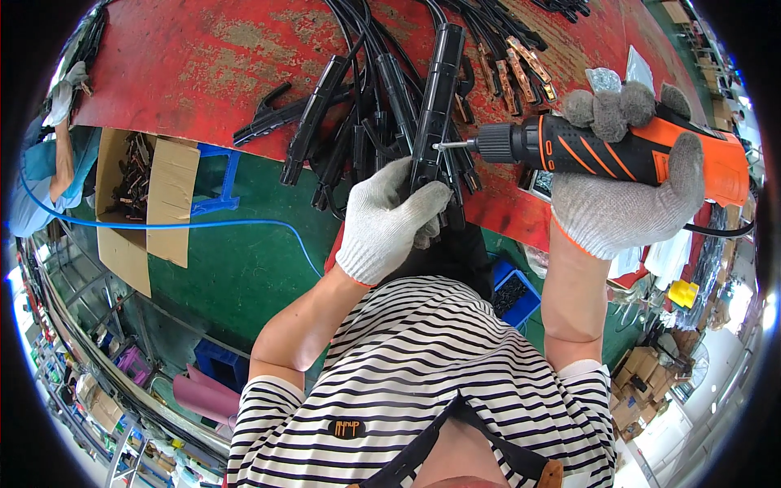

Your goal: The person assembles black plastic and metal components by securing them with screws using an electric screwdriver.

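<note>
My left hand, in a white knit glove, is closed round the lower end of a long black plastic handle. A cable runs from its far end. In my right hand, gloved too, an orange and black electric screwdriver lies level, pointing left. Its bit meets a small screw spot on the handle's side, just above my left fingers. More black handles on cables lie left of the held one. To its right are several copper-coloured metal clamp parts with black cables.
The worn red tabletop fills the far side. At left stand a cardboard box of metal parts and a blue stool. A blue hose crosses there. A blue bin of small black parts sits near my right elbow. Another person's gloved hand shows far left.
</note>
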Motion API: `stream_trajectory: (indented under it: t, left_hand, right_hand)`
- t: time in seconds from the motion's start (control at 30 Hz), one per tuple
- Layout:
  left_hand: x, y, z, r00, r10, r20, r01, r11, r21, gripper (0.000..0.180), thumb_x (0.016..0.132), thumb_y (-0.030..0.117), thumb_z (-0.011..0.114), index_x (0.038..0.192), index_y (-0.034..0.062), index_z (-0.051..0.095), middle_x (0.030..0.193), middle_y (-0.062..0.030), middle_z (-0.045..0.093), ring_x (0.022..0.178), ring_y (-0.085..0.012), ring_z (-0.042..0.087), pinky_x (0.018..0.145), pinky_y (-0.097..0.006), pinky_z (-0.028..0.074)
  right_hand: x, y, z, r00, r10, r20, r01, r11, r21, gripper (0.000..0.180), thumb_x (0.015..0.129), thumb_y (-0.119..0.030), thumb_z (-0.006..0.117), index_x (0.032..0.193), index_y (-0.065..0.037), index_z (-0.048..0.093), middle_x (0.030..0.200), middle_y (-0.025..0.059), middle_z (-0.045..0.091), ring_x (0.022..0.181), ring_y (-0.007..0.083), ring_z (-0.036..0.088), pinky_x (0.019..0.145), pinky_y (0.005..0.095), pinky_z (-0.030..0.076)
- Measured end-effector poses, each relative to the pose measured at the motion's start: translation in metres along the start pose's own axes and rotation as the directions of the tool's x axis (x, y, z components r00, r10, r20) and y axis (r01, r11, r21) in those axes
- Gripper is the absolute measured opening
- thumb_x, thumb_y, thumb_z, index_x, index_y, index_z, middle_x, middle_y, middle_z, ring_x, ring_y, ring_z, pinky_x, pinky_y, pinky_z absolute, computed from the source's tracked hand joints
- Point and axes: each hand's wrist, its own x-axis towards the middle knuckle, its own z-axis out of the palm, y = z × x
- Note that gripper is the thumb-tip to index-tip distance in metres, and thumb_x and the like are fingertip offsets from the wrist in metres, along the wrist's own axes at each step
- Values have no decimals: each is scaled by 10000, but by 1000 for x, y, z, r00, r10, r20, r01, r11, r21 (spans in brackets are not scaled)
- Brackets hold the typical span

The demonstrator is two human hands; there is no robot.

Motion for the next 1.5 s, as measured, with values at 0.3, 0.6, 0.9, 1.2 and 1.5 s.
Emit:
stream_trajectory:
  t: [0.3, 0.6, 0.9, 1.2, 1.5]
  left_hand:
    - [-1, 0, 2, 1000, 3, -14, -2, 1000, 30, 198, 960, 152, 726, 1043, -23, 684, 718, -32, 650, 562, -82, 583, 498, -240, 462]
    - [0, 0, 4, 999, -2, -50, 6, 997, 73, 203, 962, 145, 722, 1052, -34, 687, 697, -33, 645, 545, -76, 574, 483, -242, 456]
    - [2, 2, 4, 1000, 3, -31, -2, 1000, 27, 220, 970, 146, 715, 1091, -37, 698, 699, -27, 650, 537, -70, 575, 473, -237, 453]
    - [4, 1, 8, 997, 55, -61, -49, 994, 102, 213, 959, 146, 726, 1070, -35, 710, 684, -13, 643, 527, -66, 567, 467, -242, 448]
    - [5, 6, 12, 998, 17, -57, -11, 995, 99, 193, 957, 167, 734, 965, -20, 685, 672, -20, 624, 509, -79, 550, 461, -252, 430]
  right_hand:
    - [1, 4, 5, 1000, -7, 7, 8, 998, -57, 453, 933, -368, 642, 1256, -50, 642, 962, 93, 585, 783, 212, 542, 784, 446, 468]
    - [0, 11, 15, 996, 62, 59, -55, 993, -107, 499, 921, -421, 634, 1287, -87, 590, 947, 100, 594, 732, 217, 556, 734, 453, 464]
    - [-6, 8, 21, 966, 36, 255, 40, 957, -287, 485, 909, -424, 647, 1283, -124, 573, 938, 92, 589, 695, 238, 583, 640, 457, 485]
    - [0, 13, 16, 991, 63, 116, -44, 986, -160, 469, 920, -385, 636, 1276, -86, 572, 940, 120, 594, 729, 246, 590, 684, 471, 491]
    - [15, 19, 17, 965, 66, 255, -3, 971, -237, 400, 948, -306, 633, 1276, -83, 575, 945, 128, 598, 745, 255, 607, 710, 484, 510]
